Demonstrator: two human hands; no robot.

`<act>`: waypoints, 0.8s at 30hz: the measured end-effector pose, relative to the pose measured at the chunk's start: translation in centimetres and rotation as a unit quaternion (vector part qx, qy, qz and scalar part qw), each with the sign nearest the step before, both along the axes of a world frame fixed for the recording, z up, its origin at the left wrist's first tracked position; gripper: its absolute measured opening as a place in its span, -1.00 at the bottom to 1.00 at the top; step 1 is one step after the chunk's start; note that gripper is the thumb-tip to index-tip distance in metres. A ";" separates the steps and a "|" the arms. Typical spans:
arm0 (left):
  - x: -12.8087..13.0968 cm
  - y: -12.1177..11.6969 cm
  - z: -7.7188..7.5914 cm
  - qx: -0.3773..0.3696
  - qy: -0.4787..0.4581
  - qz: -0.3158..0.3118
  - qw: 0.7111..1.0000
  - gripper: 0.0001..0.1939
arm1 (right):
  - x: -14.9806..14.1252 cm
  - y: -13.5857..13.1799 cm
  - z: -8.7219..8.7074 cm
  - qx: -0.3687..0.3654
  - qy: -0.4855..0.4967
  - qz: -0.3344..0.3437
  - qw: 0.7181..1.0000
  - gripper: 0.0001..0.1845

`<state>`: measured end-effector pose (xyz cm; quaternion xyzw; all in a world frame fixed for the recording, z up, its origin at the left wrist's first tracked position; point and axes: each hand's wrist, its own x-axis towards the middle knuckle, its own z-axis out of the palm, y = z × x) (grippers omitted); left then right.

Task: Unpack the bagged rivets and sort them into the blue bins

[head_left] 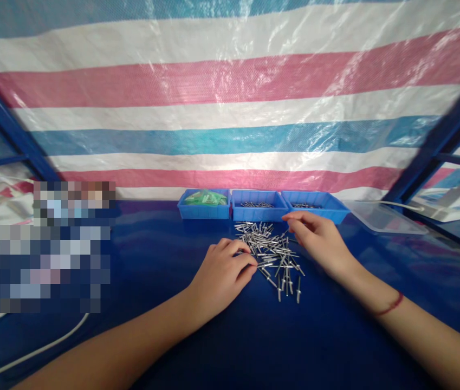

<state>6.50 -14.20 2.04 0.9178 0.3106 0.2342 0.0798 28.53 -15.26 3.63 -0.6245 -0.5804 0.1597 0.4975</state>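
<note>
A loose pile of silver blind rivets (272, 246) lies on the blue tabletop in front of me. My left hand (230, 268) is at the pile's left edge, thumb and forefinger pinched together at the end of a rivet. Over the right side of the pile is my right hand (315, 238), its fingertips closed on a thin rivet that shows only in part. Behind the pile, the middle blue bin (260, 214) and the right blue bin (335, 211) hold more thin metal pieces, probably rivets.
A left blue bin (203, 212) holds green-and-clear plastic packets. To the right lies a clear plastic lid or tray (388, 218). White cables (30, 357) run along the left side. A striped tarpaulin (230, 86) hangs behind the table, between blue frame posts.
</note>
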 end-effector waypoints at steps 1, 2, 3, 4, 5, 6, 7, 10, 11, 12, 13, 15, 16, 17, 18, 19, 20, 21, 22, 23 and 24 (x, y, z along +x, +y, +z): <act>0.0 0.0 0.0 -0.001 0.001 0.005 1.000 -0.84 | -0.3 -0.2 0.0 0.004 -0.026 0.009 1.000 -0.70; 0.0 0.1 0.0 -0.001 0.004 0.010 1.000 -0.85 | -0.6 -0.4 0.0 0.010 -0.050 0.020 0.998 -0.71; 0.0 0.1 0.0 0.001 0.007 0.014 1.000 -0.85 | -0.9 -0.6 0.0 0.019 -0.072 0.032 0.997 -0.72; 0.1 0.1 0.0 0.004 0.010 0.017 1.000 -0.85 | -1.2 -0.8 0.0 0.028 -0.091 0.048 0.994 -0.74; 0.1 0.1 0.0 0.008 0.013 0.018 1.000 -0.84 | -1.5 -1.0 0.0 0.037 -0.108 0.065 0.991 -0.76; 0.1 0.1 0.1 0.014 0.016 0.019 1.000 -0.84 | -1.7 -1.2 0.0 0.042 -0.124 0.084 0.988 -0.78; 0.1 0.0 0.1 0.020 0.016 0.022 0.999 -0.83 | -2.0 -1.5 0.0 0.046 -0.142 0.107 0.983 -0.79; 0.1 0.0 0.2 0.027 -0.004 0.033 0.999 -0.83 | -2.8 -2.2 0.2 0.063 -0.203 0.188 0.959 -0.81; 0.2 0.0 0.3 0.023 -0.018 0.034 0.999 -0.84 | -3.1 -2.4 0.3 0.072 -0.224 0.210 0.949 -0.82; 0.2 0.0 0.4 0.017 -0.034 0.033 0.999 -0.86 | -3.3 -2.7 0.4 0.081 -0.241 0.227 0.940 -0.82; 0.2 -0.1 0.5 0.010 -0.052 0.029 0.998 -0.89 | -3.4 -2.9 0.5 0.087 -0.254 0.234 0.934 -0.82; 0.2 -0.2 0.7 -0.003 -0.092 0.017 0.996 -0.93 | -3.7 -3.2 0.6 0.089 -0.266 0.235 0.931 -0.83; 0.2 -0.3 0.7 -0.007 -0.113 0.011 0.993 -0.94 | -3.7 -3.3 0.6 0.087 -0.264 0.236 0.931 -0.81; 0.2 -0.5 0.8 -0.011 -0.136 0.006 0.991 -0.95 | -3.7 -3.3 0.7 0.086 -0.256 0.238 0.933 -0.80; 0.2 -0.6 0.8 -0.017 -0.160 0.003 0.987 -0.97 | -3.7 -3.3 0.7 0.086 -0.244 0.240 0.936 -0.79; 0.2 -0.7 0.8 -0.025 -0.185 0.002 0.983 -0.97 | -3.7 -3.3 0.7 0.088 -0.225 0.241 0.940 -0.79; 0.3 -0.8 0.8 -0.035 -0.208 0.003 0.978 -0.93 | -3.7 -3.3 0.7 0.089 -0.201 0.241 0.945 -0.79; 0.3 -0.8 0.7 -0.049 -0.226 0.005 0.973 -0.89 | -3.7 -3.2 0.8 0.090 -0.171 0.241 0.951 -0.80; 0.3 -0.9 0.7 -0.064 -0.238 0.006 0.969 -0.87 | -3.8 -3.2 0.8 0.088 -0.137 0.240 0.957 -0.81; 0.4 -0.9 0.7 -0.079 -0.244 0.007 0.966 -0.87 | -3.9 -3.1 0.8 0.083 -0.100 0.238 0.962 -0.82; 0.4 -0.9 0.7 -0.094 -0.244 0.006 0.965 -0.89 | -4.0 -3.1 0.7 0.073 -0.063 0.235 0.967 -0.82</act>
